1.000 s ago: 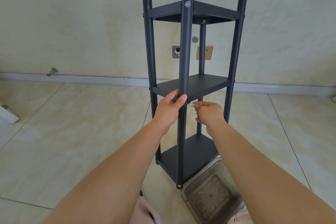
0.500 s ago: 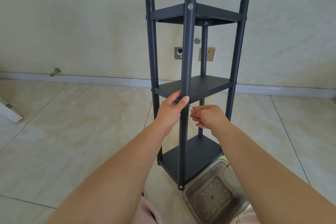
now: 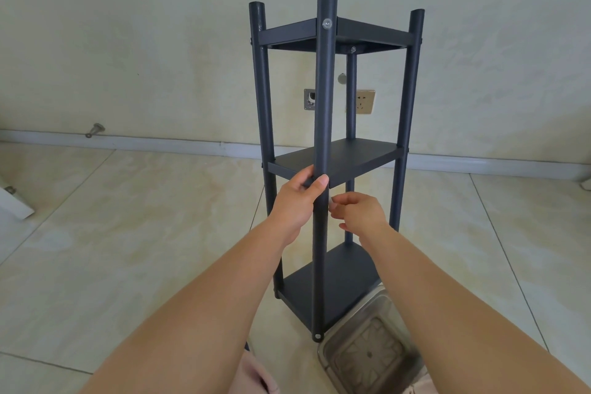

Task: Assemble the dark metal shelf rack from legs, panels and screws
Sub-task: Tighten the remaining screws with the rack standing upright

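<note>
Beige marble-look floor tiles carry the dark metal shelf rack, which stands upright close to a pale wall. Rack shows four legs and three panels: top, middle and bottom. Nearest leg runs down the centre of view, with a silver screw seated at top-panel level and another at its foot. Left hand grips this leg at middle panel height, fingers and thumb wrapped round the tube. Right hand sits just right of the same leg, fingers loosely curled towards it; whether they hold anything cannot be told. Clear plastic tray lies on the floor beside the rack's base. Wall socket is visible behind the rack.
</note>
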